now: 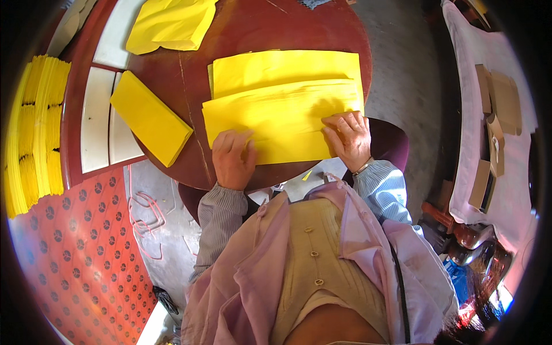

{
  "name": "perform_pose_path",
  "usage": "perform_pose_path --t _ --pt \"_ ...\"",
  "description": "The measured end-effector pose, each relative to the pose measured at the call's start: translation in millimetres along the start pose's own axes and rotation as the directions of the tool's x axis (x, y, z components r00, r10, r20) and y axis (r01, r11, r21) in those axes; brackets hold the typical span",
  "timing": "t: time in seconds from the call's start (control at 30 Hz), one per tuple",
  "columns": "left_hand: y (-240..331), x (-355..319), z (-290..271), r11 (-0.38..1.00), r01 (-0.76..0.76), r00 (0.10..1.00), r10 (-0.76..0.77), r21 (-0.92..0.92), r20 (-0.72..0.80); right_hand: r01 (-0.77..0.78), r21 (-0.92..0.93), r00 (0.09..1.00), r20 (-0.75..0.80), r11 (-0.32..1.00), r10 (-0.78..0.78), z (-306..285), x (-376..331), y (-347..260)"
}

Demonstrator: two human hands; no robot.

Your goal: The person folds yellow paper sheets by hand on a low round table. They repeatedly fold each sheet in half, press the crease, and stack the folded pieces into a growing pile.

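A stack of yellow paper sheets [276, 121] lies before me near the table's front edge. Its upper layers are folded over, and a wider band of yellow paper [282, 66] shows behind the fold. My left hand [234, 158] has bent fingers at the near left corner of the stack. At the right end, my right hand [351, 141] grips the paper with its fingers on top and the thumb toward the middle. The undersides of both hands are hidden.
The round dark red table [241, 29] also carries a folded yellow paper bundle [151, 119] at left and a larger yellow piece [171, 26] at the far left. Tall yellow stacks [35, 132] stand further left. Cardboard boxes [506, 103] lie on a cloth-covered surface [468, 126] at right.
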State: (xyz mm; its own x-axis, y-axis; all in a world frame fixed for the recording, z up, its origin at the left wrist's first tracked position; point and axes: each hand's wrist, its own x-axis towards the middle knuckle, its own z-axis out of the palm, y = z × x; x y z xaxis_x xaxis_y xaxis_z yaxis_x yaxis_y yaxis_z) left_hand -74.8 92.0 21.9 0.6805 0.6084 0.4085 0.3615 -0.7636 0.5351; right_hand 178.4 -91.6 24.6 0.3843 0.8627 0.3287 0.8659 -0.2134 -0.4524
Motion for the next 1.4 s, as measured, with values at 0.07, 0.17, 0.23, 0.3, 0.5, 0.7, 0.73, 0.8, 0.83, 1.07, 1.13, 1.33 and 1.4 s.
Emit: perform_pose_path --t 0.07,0.17,0.23,0.3,0.5,0.7,0.73,0.8,0.83,1.07,1.13,1.33,1.4 --pt "2 3 4 0.997 0.068 0.998 -0.068 0.031 -0.003 -0.001 -0.002 0.999 -0.045 1.000 0.001 1 0 3" --pt "1 8 9 0.986 0.089 0.995 -0.083 0.138 -0.051 -0.020 -0.036 0.995 -0.096 0.999 0.017 1 0 6" --pt "-1 12 9 0.972 0.081 0.996 -0.071 0.223 -0.055 -0.039 -0.064 0.993 -0.114 0.997 0.031 2 1 8" --pt "-1 16 9 0.958 0.077 0.996 -0.061 0.278 -0.066 -0.052 -0.074 0.991 -0.128 0.996 0.042 1 2 9" --pt "1 35 19 0.919 0.146 0.989 -0.134 0.367 -0.056 -0.038 -0.124 0.992 -0.123 0.992 0.023 1 4 11" --pt "-2 42 40 0.817 0.284 0.957 -0.276 0.502 -0.093 -0.046 -0.125 0.992 -0.121 0.991 0.031 1 2 12" --pt "-2 40 44 0.815 0.303 0.953 -0.275 0.494 -0.130 -0.048 -0.120 0.992 -0.123 0.992 0.033 2 1 13" --pt "-5 37 49 0.843 0.260 0.964 -0.197 0.472 -0.178 -0.060 -0.136 0.992 -0.117 0.989 0.044 3 0 13" --pt "-7 36 51 0.866 0.195 0.975 -0.120 0.459 -0.189 -0.067 -0.137 0.992 -0.113 0.988 0.051 4 -1 14" --pt "-20 41 53 0.910 0.128 0.984 -0.167 0.393 0.067 -0.082 -0.162 0.992 -0.105 0.983 0.065 5 -3 13" --pt "-16 40 53 0.927 0.121 0.990 -0.137 0.354 0.019 -0.070 -0.167 0.992 -0.112 0.983 0.052 5 -2 12" --pt "-15 38 46 0.933 0.160 0.986 -0.163 0.324 -0.018 -0.081 -0.197 0.993 -0.106 0.977 0.061 3 0 12" --pt "-18 36 44 0.924 0.161 0.986 -0.169 0.348 -0.006 -0.061 -0.207 0.993 -0.109 0.977 0.039 2 1 12"
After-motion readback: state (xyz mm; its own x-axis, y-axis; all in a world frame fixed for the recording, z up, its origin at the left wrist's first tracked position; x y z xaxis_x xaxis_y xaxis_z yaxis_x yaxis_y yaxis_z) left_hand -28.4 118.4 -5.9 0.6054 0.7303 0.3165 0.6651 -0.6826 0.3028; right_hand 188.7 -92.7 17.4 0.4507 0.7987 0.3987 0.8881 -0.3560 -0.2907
